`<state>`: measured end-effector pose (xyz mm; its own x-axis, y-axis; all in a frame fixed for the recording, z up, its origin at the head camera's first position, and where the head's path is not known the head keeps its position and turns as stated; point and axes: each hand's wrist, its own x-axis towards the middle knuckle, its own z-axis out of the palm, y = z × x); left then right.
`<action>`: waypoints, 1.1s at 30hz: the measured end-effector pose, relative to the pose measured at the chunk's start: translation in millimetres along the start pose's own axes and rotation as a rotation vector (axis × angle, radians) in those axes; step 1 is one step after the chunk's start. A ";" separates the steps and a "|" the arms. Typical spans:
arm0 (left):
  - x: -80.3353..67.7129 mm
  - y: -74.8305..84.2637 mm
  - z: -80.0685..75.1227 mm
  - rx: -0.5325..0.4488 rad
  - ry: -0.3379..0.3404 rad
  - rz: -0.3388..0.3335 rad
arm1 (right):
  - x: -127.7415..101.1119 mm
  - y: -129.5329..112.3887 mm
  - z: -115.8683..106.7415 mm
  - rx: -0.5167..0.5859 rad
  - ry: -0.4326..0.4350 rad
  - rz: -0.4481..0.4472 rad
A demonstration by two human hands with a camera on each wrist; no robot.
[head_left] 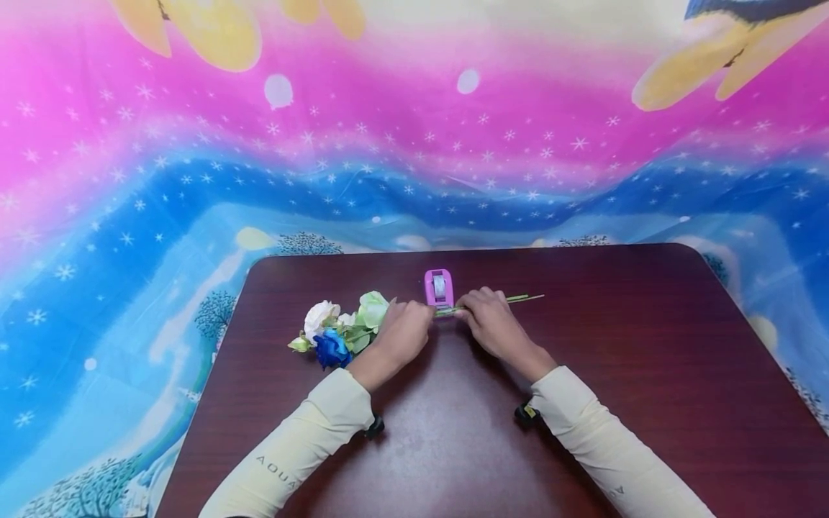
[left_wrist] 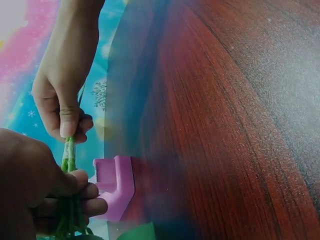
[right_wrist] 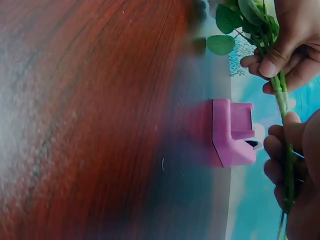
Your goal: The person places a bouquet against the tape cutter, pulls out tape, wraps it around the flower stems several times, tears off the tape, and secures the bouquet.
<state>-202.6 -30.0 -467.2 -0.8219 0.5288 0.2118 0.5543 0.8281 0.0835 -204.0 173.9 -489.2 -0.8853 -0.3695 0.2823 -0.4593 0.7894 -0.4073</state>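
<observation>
My left hand (head_left: 404, 331) grips the green stems (head_left: 447, 311) of a small bunch of flowers, just below the leaves. The heads lie to its left: a white flower (head_left: 320, 320), a pale green flower (head_left: 373, 311) and a blue rose (head_left: 332, 348). Farther down the same stems, my right hand (head_left: 495, 324) pinches them between thumb and fingers, their thin ends poking out to the right. Between the two hands, a band of clear tape (right_wrist: 282, 101) wraps the stems, seen in both wrist views. A pink tape dispenser (left_wrist: 120, 192) stands just behind the stems.
The dark red-brown wooden table (head_left: 622, 360) has rounded far corners. A colourful cloth backdrop (head_left: 414, 158) with snowflakes and trees hangs behind and along its sides. Dark wrist cameras sit under both cuffs.
</observation>
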 end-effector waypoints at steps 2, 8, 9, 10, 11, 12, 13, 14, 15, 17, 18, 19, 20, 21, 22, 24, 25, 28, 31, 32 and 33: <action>-1.1 0.0 0.2 0.024 0.020 0.011 | 0.2 -1.3 -1.9 0.018 -0.035 0.027; -2.2 -1.4 1.5 0.078 0.086 0.062 | 4.4 -2.9 -7.3 0.038 -0.129 0.084; -2.1 -1.6 2.0 0.090 0.095 0.074 | 5.1 -2.9 -7.7 0.039 -0.149 0.089; -2.3 -1.7 2.6 0.103 0.104 0.086 | 5.7 -2.7 -7.9 0.038 -0.170 0.092; -2.8 -1.6 2.9 0.113 0.109 0.098 | 6.3 -2.3 -7.4 0.043 -0.190 0.092; -3.2 -1.6 3.3 0.126 0.114 0.108 | 6.7 -2.1 -6.7 0.050 -0.206 0.097; -3.7 -1.6 3.8 0.135 0.117 0.116 | 7.1 -2.0 -6.0 0.054 -0.213 0.097; -4.2 -1.5 4.2 0.142 0.118 0.121 | 7.1 -1.8 -4.9 0.060 -0.212 0.095; -4.6 -1.5 4.8 0.152 0.121 0.127 | 6.8 -1.6 -4.1 0.060 -0.200 0.083; -5.4 -1.7 5.4 0.155 0.120 0.131 | 6.3 -1.0 -2.1 0.053 -0.158 0.052; -5.4 -2.0 5.6 0.151 0.117 0.128 | 6.0 -0.6 -1.4 0.044 -0.129 0.033; -5.4 -2.1 5.4 0.139 0.109 0.125 | 5.6 -0.2 -1.1 0.038 -0.102 0.013; -5.2 -2.3 4.9 0.125 0.101 0.120 | 5.3 0.1 -0.8 0.032 -0.076 -0.003; -4.9 -2.5 4.0 0.099 0.088 0.110 | 5.2 0.5 -0.8 0.027 -0.054 -0.015; -4.4 -2.8 2.9 0.065 0.069 0.098 | 5.1 0.9 -0.6 0.021 -0.035 -0.026; -2.7 -3.3 0.4 -0.004 0.029 0.068 | 5.0 1.7 -0.3 0.010 -0.006 -0.034; -1.6 -3.6 -0.7 -0.034 0.009 0.056 | 4.9 1.7 -0.2 0.008 0.007 -0.034; 1.3 -5.1 -2.8 -0.105 -0.047 0.035 | 4.4 2.2 1.0 -0.005 0.045 -0.041; 2.0 -6.6 -3.5 -0.124 -0.072 0.033 | 3.7 2.4 2.5 -0.006 0.081 -0.056; 1.8 -7.1 -3.3 -0.123 -0.072 0.036 | 3.6 2.5 3.0 -0.006 0.089 -0.062; 1.5 -7.4 -3.3 -0.121 -0.066 0.039 | 3.4 2.6 3.2 -0.004 0.097 -0.066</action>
<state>-207.5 -35.9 -464.4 -0.8043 0.5742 0.1532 0.5942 0.7805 0.1941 -208.4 173.0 -492.1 -0.8419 -0.3718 0.3911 -0.5159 0.7670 -0.3815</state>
